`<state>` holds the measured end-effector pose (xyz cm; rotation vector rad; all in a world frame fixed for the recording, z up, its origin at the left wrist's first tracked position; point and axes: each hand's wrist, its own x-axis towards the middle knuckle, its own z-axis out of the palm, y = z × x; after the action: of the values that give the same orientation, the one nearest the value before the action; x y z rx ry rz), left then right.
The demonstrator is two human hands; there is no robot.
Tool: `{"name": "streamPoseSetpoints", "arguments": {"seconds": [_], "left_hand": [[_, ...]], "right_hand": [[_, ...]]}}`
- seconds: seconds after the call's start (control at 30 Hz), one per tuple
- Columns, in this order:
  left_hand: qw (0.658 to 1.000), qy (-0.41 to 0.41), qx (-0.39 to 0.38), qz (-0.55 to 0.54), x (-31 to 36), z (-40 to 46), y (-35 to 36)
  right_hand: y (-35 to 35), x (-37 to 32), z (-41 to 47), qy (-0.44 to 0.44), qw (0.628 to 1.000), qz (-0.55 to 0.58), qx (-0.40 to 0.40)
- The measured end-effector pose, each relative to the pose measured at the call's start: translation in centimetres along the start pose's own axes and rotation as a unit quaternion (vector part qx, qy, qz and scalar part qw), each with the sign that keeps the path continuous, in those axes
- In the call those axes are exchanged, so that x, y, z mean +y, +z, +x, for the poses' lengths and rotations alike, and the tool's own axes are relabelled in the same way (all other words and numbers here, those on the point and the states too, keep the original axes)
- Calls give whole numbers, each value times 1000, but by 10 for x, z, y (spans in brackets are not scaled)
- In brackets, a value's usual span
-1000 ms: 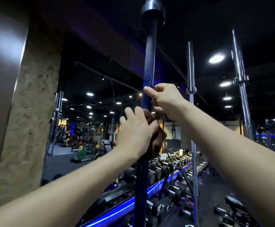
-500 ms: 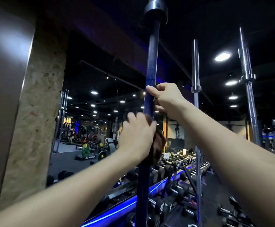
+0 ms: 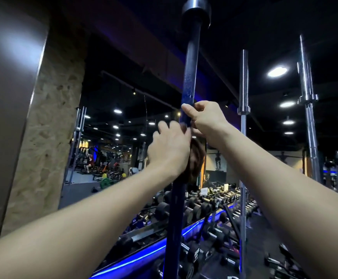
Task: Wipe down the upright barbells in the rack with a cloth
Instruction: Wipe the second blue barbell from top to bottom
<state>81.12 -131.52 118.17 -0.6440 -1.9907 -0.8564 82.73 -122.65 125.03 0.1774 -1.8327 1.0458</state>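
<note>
A dark upright barbell point(image 3: 191, 65) stands straight in front of me, its steel collar at the top of the view. My right hand point(image 3: 206, 119) grips the shaft high up, fingers curled round it. Just below, my left hand point(image 3: 169, 150) wraps a brown cloth point(image 3: 196, 160) round the same shaft; the cloth hangs out to the right of my palm. Two more upright barbells stand to the right: a chrome one point(image 3: 243, 93) and another point(image 3: 309, 109) further right.
A mirror wall behind the bars reflects the gym floor and ceiling lights. Below runs a long dumbbell rack point(image 3: 204, 206) with a blue light strip point(image 3: 140, 256). A rough stone pillar point(image 3: 49, 127) and a dark panel stand at left.
My left hand with the cloth has slid up the shaft until it sits right under my right hand. The right hand keeps its grip.
</note>
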Motion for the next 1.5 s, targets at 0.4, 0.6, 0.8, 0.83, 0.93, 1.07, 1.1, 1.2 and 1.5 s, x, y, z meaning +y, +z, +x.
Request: {"name": "streamPoseSetpoints", "arguments": {"seconds": [0.4, 0.6, 0.8, 0.83, 0.93, 1.07, 1.1, 1.2, 1.5], "left_hand": [[1000, 6, 13, 5, 1, 5, -9], [996, -4, -91, 21, -19, -62, 17], [996, 20, -78, 41, -12, -47, 6], [998, 18, -59, 30, -8, -33, 0], [1000, 0, -22, 7, -2, -6, -10], [998, -12, -63, -6, -22, -46, 12], [996, -8, -86, 12, -28, -63, 20], [989, -9, -140, 44, -38, -98, 33], [999, 19, -50, -5, -17, -27, -1]], "right_hand": [[3, -1, -1, -23, 999, -24, 14], [3, 10, 3, -8, 999, -34, 30], [-4, 3, -7, -9, 999, -43, 32], [-4, 0, -8, -13, 999, -37, 27], [2, -4, -16, -4, 1000, -6, 19], [10, 15, -42, 16, 999, 31, 12], [10, 21, -51, 25, 999, 33, 10], [4, 34, -74, 59, 997, 53, -3], [-3, 22, -75, 67, 996, 51, -9]]}}
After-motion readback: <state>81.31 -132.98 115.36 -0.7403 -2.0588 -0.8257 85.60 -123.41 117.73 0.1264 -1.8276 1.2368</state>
